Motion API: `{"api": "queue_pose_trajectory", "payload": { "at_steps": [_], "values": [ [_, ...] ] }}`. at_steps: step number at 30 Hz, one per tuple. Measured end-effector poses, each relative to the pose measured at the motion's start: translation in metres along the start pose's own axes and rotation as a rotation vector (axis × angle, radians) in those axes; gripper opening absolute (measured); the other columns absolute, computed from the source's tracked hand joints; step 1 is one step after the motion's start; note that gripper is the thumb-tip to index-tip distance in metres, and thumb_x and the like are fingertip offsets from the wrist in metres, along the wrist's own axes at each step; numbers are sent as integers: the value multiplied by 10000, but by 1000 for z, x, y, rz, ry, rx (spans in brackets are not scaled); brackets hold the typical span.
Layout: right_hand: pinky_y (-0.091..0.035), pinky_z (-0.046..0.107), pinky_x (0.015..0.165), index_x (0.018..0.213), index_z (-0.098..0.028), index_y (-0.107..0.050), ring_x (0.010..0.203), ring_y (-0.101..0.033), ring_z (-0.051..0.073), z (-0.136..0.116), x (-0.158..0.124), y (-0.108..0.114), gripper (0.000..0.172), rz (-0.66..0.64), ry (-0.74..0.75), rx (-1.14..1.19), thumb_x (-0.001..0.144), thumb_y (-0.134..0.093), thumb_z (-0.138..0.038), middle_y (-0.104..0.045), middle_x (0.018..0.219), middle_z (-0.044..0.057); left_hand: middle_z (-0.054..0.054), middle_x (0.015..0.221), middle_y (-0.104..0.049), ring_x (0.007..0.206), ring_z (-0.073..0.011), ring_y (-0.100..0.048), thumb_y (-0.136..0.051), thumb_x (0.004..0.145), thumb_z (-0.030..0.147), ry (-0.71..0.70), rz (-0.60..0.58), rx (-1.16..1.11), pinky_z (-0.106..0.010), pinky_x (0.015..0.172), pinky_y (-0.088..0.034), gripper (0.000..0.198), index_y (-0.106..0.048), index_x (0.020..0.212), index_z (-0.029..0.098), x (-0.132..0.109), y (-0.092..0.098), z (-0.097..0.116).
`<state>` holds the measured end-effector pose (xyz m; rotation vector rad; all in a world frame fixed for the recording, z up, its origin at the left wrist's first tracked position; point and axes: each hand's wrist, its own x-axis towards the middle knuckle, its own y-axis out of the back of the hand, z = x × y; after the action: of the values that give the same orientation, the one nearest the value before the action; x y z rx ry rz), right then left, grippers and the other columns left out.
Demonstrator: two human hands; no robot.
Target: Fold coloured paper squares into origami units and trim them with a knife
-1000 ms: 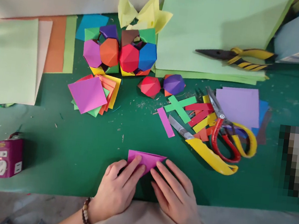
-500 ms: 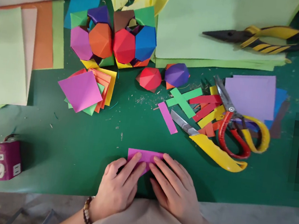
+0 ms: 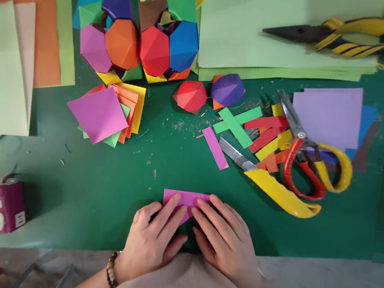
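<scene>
A small folded magenta paper lies on the green mat near its front edge. My left hand rests on the paper's left part with its fingers stretched flat on it. My right hand presses the right part with flat, spread fingers. Both hands cover the paper's lower half. A bead bracelet sits on my left wrist.
Behind lie a stack of coloured paper squares, a cluster of folded paper polyhedra, two loose folded pieces, cut strips, scissors, a yellow utility knife, pliers on green sheets. A magenta socket cube stands at left.
My right hand's fingers have slid left onto the paper, folding its right point in. The view has drifted, so the things at the back appear higher.
</scene>
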<state>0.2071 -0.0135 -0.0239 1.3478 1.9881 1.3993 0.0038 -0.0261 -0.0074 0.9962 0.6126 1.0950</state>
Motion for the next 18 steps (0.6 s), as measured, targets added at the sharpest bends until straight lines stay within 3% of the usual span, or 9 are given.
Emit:
{"api": "queue_pose_trajectory", "payload": {
  "at_steps": [7,12,15,18],
  "values": [
    [-456,435,1002,1222,-131,-636,1267,-529,285,2,1,1,322,-1,21,3,905,-589,-168,-693,1194,126,-41,1371,-610,979,-199,-549,-611,886,217,-23,23,-3,-322,848,-456,398,-613,1284,222,1,2,1],
    [-483,475,980,1255,-68,-588,1297,-501,325,10,3,9,366,-15,-4,28,906,-592,-178,-652,1240,193,-35,1384,-599,1145,-206,-554,-587,901,206,-208,-2,-73,-311,908,-480,394,-592,1295,206,-5,3,1],
    [-466,499,1005,1260,-113,-591,1316,-484,331,16,8,15,367,-25,-6,-8,898,-612,-166,-647,1250,169,-50,1351,-621,1231,-202,-539,-540,916,164,-293,-12,-136,-306,965,-485,373,-588,1286,171,-6,2,1],
    [-482,466,1006,1228,-162,-621,1327,-476,316,20,14,17,360,-9,27,-1,870,-651,-139,-638,1245,154,-82,1229,-682,1186,-178,-583,-529,930,161,-254,6,-175,-282,997,-488,309,-614,1225,125,-4,1,2]
  ]
}}
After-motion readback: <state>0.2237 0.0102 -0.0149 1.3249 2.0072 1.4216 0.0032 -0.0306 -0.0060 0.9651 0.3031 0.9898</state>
